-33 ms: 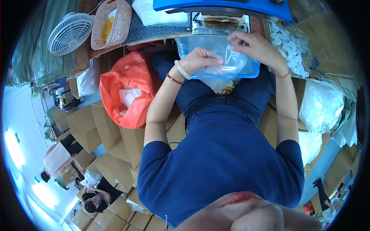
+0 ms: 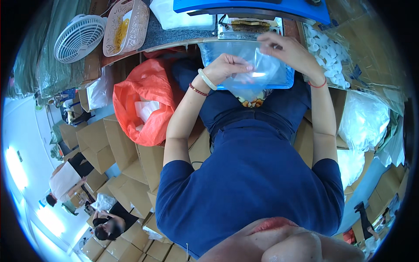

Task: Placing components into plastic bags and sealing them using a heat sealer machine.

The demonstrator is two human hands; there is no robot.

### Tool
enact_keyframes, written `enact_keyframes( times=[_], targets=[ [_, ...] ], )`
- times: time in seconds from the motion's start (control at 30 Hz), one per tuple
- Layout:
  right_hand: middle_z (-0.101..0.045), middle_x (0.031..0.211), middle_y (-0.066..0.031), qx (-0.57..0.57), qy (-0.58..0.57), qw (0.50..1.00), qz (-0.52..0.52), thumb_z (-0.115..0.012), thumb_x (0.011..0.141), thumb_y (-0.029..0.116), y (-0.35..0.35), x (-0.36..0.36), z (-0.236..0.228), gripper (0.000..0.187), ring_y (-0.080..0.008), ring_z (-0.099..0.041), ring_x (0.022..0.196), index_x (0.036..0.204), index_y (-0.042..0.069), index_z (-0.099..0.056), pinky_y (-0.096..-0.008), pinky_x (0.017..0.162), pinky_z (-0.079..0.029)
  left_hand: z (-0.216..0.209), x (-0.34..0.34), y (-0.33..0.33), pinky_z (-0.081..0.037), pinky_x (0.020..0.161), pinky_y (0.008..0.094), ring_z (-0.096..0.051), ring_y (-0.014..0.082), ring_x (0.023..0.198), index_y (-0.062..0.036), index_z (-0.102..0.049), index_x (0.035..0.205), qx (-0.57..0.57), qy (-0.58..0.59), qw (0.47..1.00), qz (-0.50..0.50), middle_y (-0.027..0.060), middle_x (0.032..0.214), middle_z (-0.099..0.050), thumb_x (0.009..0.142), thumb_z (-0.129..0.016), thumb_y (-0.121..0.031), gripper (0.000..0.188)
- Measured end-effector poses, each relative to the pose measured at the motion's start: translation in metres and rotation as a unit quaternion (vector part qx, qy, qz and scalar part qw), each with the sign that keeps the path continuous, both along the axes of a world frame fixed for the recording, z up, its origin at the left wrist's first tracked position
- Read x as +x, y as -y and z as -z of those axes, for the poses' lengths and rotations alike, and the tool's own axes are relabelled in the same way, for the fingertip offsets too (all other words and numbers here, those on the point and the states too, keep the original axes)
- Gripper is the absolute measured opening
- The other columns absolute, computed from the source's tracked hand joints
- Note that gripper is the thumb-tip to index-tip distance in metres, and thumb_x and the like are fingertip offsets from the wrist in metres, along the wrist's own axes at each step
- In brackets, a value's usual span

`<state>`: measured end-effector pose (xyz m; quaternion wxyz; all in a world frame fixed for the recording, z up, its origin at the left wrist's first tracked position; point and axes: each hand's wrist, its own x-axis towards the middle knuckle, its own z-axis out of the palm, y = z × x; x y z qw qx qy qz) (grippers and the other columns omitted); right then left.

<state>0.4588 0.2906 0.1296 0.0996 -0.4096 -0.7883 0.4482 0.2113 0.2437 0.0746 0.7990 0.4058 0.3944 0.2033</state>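
Note:
A clear plastic bag (image 2: pixel 251 81) hangs over my lap, its lower end sagging in front of a flower-patterned cloth (image 2: pixel 254 101). My left hand (image 2: pixel 230 67) pinches the bag's left side between thumb and fingers. At the upper right of the bag is my right hand (image 2: pixel 283 49), its fingers bent and smeared by motion. Its thumb side is by the bag's upper edge, but whether it grips the film does not show. Behind the bag lies a blue tray (image 2: pixel 287 83) with clear plastic in it.
Beyond the hands is a blue machine (image 2: pixel 253 8) with a metal plate. A pink basket (image 2: pixel 139 26) holding yellow bands and a white fan (image 2: pixel 80 39) stand left. Below hangs a red bag (image 2: pixel 131 87). White caps (image 2: pixel 327 56) lie right. Cardboard boxes (image 2: pixel 96 144) and co-workers are behind.
My right hand has shifted slightly up, and its fingers are more blurred. The bag's film has slackened and changed its folds. My left hand keeps its pinch.

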Motion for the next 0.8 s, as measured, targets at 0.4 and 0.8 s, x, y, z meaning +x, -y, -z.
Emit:
enact_keyframes(
  times=[0.4,0.8],
  targets=[
    [-0.064,0.107,-0.0103,0.375,0.252,0.851,0.269,-0.062,0.089,0.01,0.019,0.071,0.039,0.025,-0.0315,-0.06,0.101,0.113,0.009,-0.065,-0.0411,0.082,-0.05,0.017,0.02,-0.034,-0.058,0.084,0.0331,-0.068,0.0244,0.099,0.0099,-0.064,0.11,-0.087,0.15,0.955,-0.241,0.0211,0.107,-0.069,0.094,-0.064,-0.01,0.025],
    [-0.063,0.108,-0.0138,0.495,0.209,0.804,0.256,-0.064,0.084,0.007,0.01,0.084,0.055,0.025,-0.033,-0.058,0.1,0.109,0.004,-0.062,-0.04,0.087,-0.047,0.075,-0.078,-0.039,-0.024,0.114,0.0495,-0.042,0.03,0.136,-0.0076,-0.047,0.138,0.617,-0.519,0.584,-0.093,0.0143,0.145,-0.046,0.088,-0.069,-0.03,0.059]
  ],
)
